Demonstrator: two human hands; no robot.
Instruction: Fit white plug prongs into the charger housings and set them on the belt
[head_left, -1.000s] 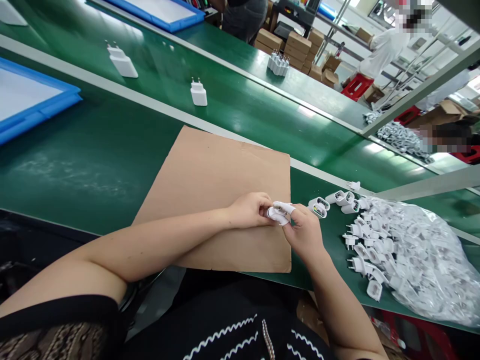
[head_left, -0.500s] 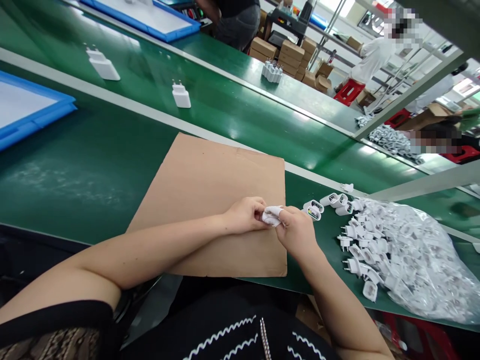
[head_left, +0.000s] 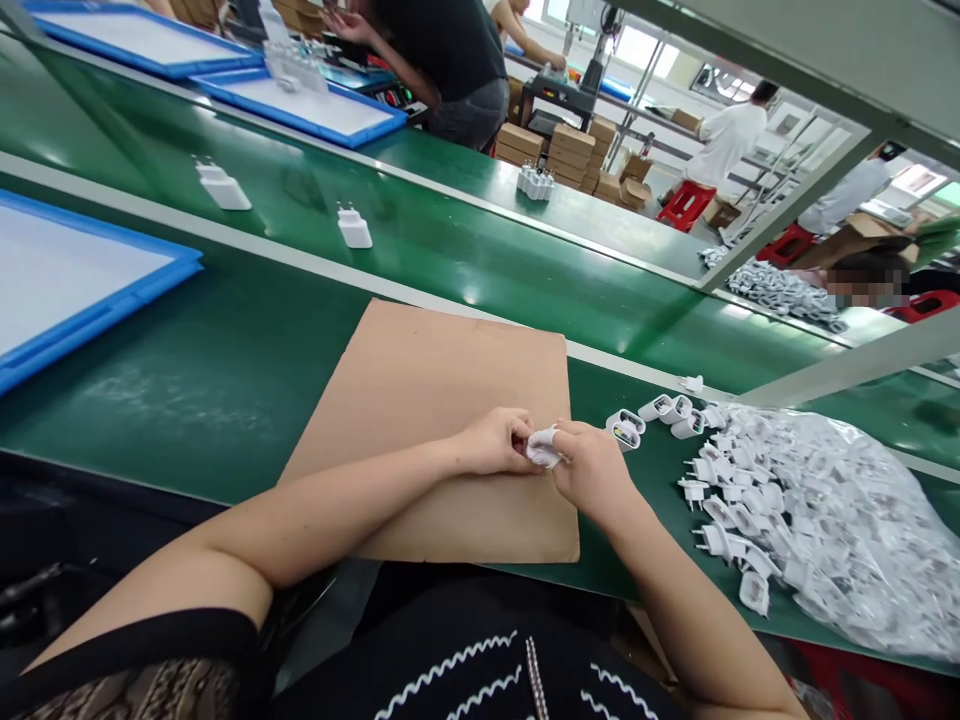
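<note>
My hands meet over a flat cardboard sheet (head_left: pixel 442 380), near its right edge, both mostly closed around one small white charger part (head_left: pixel 542 449). My left hand (head_left: pixel 493 442) is curled, thumb and fingertips at the part's left end, with a dark hollow showing inside the curl. My right hand (head_left: pixel 594 463) is folded in from the other side, gripping the right end between thumb and forefinger; I cannot tell how its remaining fingers sit. My fingers cover much of the part. Just beyond my right hand, open white charger housings (head_left: pixel 625 426) lie on the green worktop (head_left: pixel 225 330). Farther right, white pronged plug caps (head_left: pixel 716 541) lie strewn beside a clear plastic bag (head_left: pixel 885 540).
</note>
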